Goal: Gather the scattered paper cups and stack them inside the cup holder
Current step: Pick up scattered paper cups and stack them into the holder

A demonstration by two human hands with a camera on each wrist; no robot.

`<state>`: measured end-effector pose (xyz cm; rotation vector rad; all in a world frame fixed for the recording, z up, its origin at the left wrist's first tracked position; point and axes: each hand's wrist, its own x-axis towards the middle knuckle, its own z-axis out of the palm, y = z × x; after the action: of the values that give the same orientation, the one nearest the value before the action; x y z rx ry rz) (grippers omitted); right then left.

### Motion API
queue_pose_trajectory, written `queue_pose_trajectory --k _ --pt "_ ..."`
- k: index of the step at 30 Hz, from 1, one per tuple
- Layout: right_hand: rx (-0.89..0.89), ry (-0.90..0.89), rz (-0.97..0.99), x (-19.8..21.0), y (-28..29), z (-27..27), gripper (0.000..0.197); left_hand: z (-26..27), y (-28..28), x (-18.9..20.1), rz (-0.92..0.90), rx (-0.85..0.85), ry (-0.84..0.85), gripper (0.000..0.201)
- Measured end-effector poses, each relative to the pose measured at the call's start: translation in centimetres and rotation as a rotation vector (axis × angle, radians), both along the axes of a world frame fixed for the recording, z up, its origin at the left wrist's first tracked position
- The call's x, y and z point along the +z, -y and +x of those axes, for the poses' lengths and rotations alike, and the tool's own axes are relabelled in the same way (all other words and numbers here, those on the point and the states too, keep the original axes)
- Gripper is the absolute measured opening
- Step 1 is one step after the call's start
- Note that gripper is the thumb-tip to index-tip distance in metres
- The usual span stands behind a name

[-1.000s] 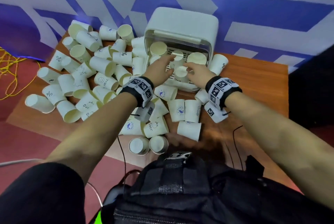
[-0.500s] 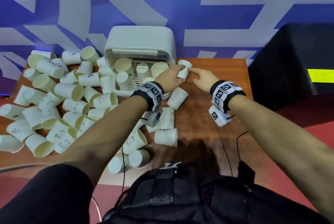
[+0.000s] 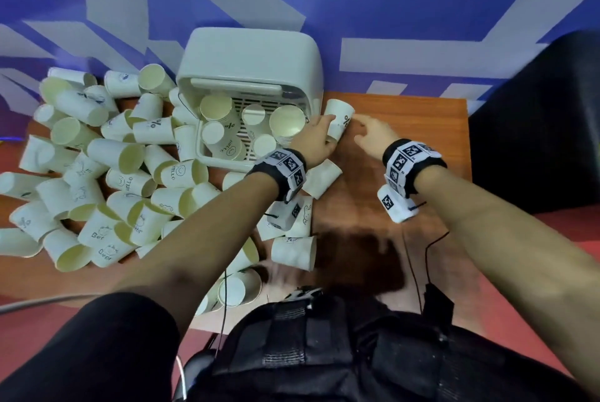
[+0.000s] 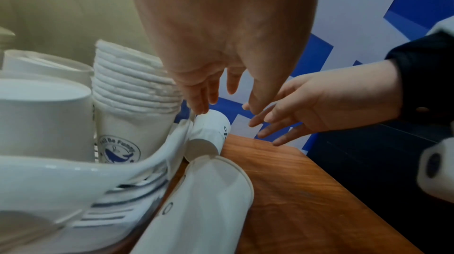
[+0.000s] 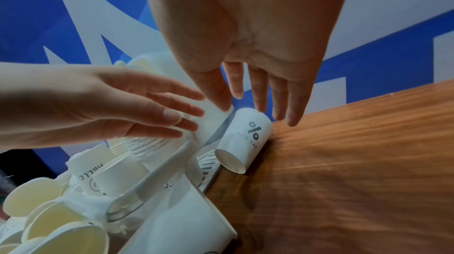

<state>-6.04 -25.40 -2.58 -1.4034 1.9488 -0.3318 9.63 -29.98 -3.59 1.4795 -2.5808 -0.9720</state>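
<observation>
Table (image 3: 406,128): wood, w/ loose paper cups (image 3: 97,180) heaped mostly on its left half, probably just dumped there. Cup holder (image 3: 250,60), white plastic, sits at the back by the wall; nested stacks + single cups already stand in its tray, so task is partly done. Both hands converge on one cup (image 3: 339,120) lying on its side just right of the holder, prob. next pick. It's white w/ "%" print. Left hand (image 3: 316,141) fingers (image 4: 203,102) straight, tips at the cup; right hand (image 3: 373,137) fingers (image 5: 260,91) spread above it, no grip yet.
</observation>
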Motion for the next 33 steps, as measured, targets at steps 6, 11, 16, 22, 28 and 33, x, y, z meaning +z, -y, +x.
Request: queue_pose_trajectory --k 6,11,16,22,28,33 --pt "-0.044 0.034 0.029 -3.2 2.1 -0.7 0.061 -1.3 0.0 -2.1 0.079 0.015 0.009 0.066" --pt "-0.105 -0.007 0.057 -4.9 3.8 -2.4 0.058 -2.3 0.5 -3.3 0.128 0.075 -0.081 0.065" --pt "-0.075 0.068 0.056 -5.7 5.4 -2.6 0.061 -2.8 0.9 -4.7 0.171 0.126 -0.134 0.074" --pt "-0.154 0.138 0.02 -7.2 5.8 -2.7 0.045 -3.2 1.2 -5.6 0.199 0.157 -0.197 0.075" --pt "-0.2 0.157 -0.001 -8.1 4.2 -3.6 0.024 -3.3 1.1 -6.5 0.203 0.144 -0.242 0.075" --pt "-0.185 0.203 0.032 -8.0 2.7 -4.5 0.013 -3.2 0.5 -6.3 0.221 0.125 -0.27 0.077"
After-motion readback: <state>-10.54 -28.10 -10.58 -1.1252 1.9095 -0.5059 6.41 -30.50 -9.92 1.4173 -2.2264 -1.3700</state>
